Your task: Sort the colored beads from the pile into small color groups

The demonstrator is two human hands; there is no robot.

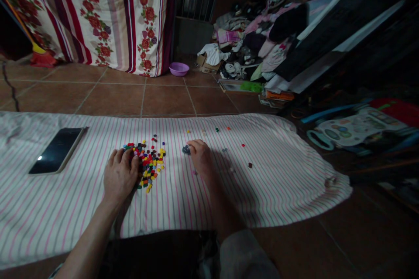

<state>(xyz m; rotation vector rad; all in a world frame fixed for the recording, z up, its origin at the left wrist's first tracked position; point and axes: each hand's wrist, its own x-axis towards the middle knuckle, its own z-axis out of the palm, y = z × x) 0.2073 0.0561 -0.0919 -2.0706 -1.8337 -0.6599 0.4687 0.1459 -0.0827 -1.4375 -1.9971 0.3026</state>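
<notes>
Grey pieces: the small cluster [186, 150] lay on the striped cloth, right of the mixed pile and at my right fingertips, set apart perhaps so that one colour stood alone.
Right grip: my right hand [200, 157] was curled with fingertips at the grey pieces; I cannot tell whether they pinched one.
Mixed pile: the many-coloured pieces [151, 163] lay loosely heaped between my hands, probably to leave each colour easy to pick out.
Left grip: my left hand [120, 171] rested palm down over the pile's left edge, perhaps to steady or spread it; whether it grasped any piece was hidden.
Single pieces: a green piece [217, 130], a red piece [243, 145] and a brown piece [250, 165] lay well apart, seemingly spaced to keep colours from mixing.
Striped cloth: it [281, 183] lay spread beneath everything, its pale ground likely helping small pieces show.
Phone: it [56, 151] lay face up, left of my left hand, clear of the pile.
Writing: I could read no brand or label; the phone's screen was dark.
</notes>
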